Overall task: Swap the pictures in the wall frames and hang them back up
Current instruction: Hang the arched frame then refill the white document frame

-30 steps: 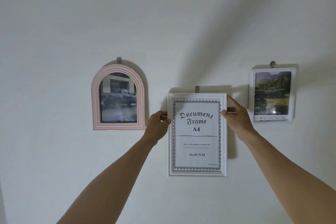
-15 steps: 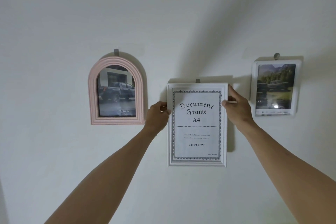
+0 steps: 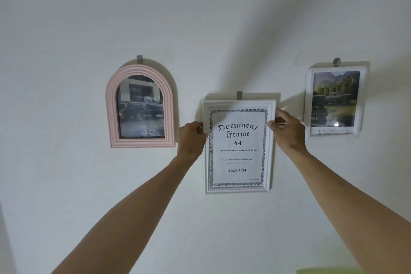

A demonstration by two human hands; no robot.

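1. Arched frame [image 3: 140,108]: pale pink, ribbed moulding; dark pickup photo.
2. Document frame [image 3: 238,189]: white; white insert [image 3: 237,147] with black lettering and a black ornamental border.
3. Rounded frame [image 3: 336,102]: white; green forest photo.
4. Wall [image 3: 66,29]: plain white.

White document frame [image 3: 238,188] shifted slightly; right hand [image 3: 289,131] regripped lower.

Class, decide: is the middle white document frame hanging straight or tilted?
Nearly straight: the white document frame has an almost level top edge below its hook, held by the left hand and right hand.
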